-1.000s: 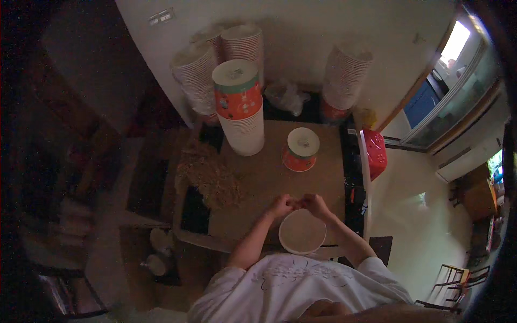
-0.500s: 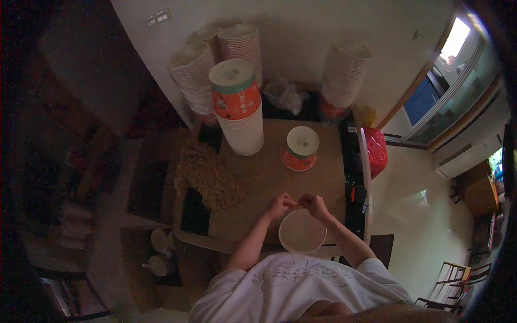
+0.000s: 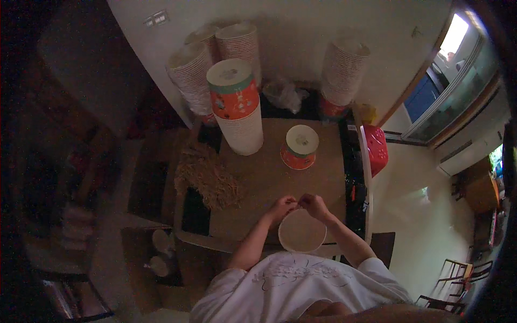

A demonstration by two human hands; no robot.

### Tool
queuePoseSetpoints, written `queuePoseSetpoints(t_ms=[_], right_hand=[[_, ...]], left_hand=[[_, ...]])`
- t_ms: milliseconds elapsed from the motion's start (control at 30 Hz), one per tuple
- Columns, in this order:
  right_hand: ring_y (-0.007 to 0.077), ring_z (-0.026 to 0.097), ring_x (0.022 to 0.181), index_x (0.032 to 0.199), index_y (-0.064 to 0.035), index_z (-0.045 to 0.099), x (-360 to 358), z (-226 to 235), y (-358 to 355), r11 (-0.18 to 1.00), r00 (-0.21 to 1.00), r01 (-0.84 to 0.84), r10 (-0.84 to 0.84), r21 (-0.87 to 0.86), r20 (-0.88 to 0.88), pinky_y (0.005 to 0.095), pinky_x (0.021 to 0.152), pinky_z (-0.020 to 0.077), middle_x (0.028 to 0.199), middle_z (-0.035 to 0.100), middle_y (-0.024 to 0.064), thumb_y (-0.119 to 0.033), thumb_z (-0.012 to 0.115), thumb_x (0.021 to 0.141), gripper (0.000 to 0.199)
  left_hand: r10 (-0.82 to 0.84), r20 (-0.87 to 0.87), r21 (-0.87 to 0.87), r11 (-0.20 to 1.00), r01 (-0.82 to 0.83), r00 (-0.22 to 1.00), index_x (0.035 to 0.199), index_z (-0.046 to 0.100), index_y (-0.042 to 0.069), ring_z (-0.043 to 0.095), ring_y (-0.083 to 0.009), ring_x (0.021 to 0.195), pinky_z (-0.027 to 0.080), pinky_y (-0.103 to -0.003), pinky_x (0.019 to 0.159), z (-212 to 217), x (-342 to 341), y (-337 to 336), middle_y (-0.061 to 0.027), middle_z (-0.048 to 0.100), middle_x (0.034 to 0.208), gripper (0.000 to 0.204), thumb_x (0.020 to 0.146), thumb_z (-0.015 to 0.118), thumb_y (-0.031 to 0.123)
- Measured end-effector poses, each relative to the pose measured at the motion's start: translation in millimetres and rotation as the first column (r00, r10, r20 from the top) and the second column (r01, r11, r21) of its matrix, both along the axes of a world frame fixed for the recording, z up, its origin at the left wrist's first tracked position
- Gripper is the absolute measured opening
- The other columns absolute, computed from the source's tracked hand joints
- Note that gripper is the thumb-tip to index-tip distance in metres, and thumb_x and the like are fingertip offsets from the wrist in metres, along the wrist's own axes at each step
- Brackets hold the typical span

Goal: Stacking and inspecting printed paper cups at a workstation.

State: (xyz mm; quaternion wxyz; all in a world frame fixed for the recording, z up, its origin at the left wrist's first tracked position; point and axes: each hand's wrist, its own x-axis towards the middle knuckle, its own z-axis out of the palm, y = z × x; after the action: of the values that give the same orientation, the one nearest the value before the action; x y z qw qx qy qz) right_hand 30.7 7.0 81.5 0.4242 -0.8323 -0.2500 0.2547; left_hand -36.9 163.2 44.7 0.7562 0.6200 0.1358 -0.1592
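Note:
A white paper tub stands at the table's near edge, its round mouth facing up, right in front of my body. At its far rim my left hand is closed in a pinch, the fingertips meeting those of the other hand. My right hand is pinched as well, its fingers bent down by the rim. Whatever lies between the fingertips is too small and dark to make out. Beyond the hands, an upside-down orange and green paper tub rests on the table.
A tall stack of tubs stands at the back left. Behind are more wrapped stacks, another stack at the back right, and a crumpled plastic bag. Tan stringy fibre lies left; a red plastic stool stands right of the table.
My fingertips have drawn slightly closer together at the rim of the tub. The view has shifted a little; the tubs and stacks stay in place.

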Motion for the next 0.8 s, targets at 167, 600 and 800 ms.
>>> queuePoseSetpoints(t_ms=[167, 600, 800], right_hand=[[0.0163, 0.055, 0.063, 0.074, -0.0015, 0.056, -7, 5, -2, 0.991, 0.983, 0.067, -0.086, 0.118, 0.163, 0.0290, 0.058, 0.0424, 0.068, 0.057, 0.0107, -0.008, 0.054, 0.071, 0.008], [0.0251, 0.052, 0.070, 0.074, -0.0092, 0.057, -32, 1, 3, 0.982, 0.772, 0.159, -0.188, 0.102, 0.607, 0.0330, 0.065, 0.0401, 0.073, 0.056, 0.0069, -0.007, 0.058, 0.066, 0.008], [0.0238, 0.051, 0.073, 0.073, -0.0102, 0.056, -34, 7, 4, 0.980, 0.720, 0.153, -0.201, 0.130, 0.664, 0.0330, 0.067, 0.0380, 0.074, 0.055, 0.0048, -0.007, 0.059, 0.065, 0.009]], left_hand=[[0.002, -0.156, -0.149, 0.988, -0.025, 0.988, 0.073, 0.057, 0.008, 0.052, -0.0104, 0.057, 0.041, -0.024, 0.049, 14, 9, 0, -0.0010, 0.055, 0.067, 0.010, 0.074, 0.055, 0.017], [0.116, -0.287, -0.334, 0.918, -0.213, 0.951, 0.084, 0.061, 0.001, 0.057, -0.0151, 0.067, 0.046, -0.029, 0.062, -20, 8, 0, -0.0059, 0.061, 0.077, 0.016, 0.071, 0.058, 0.011], [0.131, -0.297, -0.383, 0.891, -0.243, 0.946, 0.083, 0.062, 0.002, 0.056, -0.0147, 0.066, 0.046, -0.028, 0.061, -12, 7, -2, -0.0050, 0.061, 0.077, 0.016, 0.070, 0.060, 0.012]])
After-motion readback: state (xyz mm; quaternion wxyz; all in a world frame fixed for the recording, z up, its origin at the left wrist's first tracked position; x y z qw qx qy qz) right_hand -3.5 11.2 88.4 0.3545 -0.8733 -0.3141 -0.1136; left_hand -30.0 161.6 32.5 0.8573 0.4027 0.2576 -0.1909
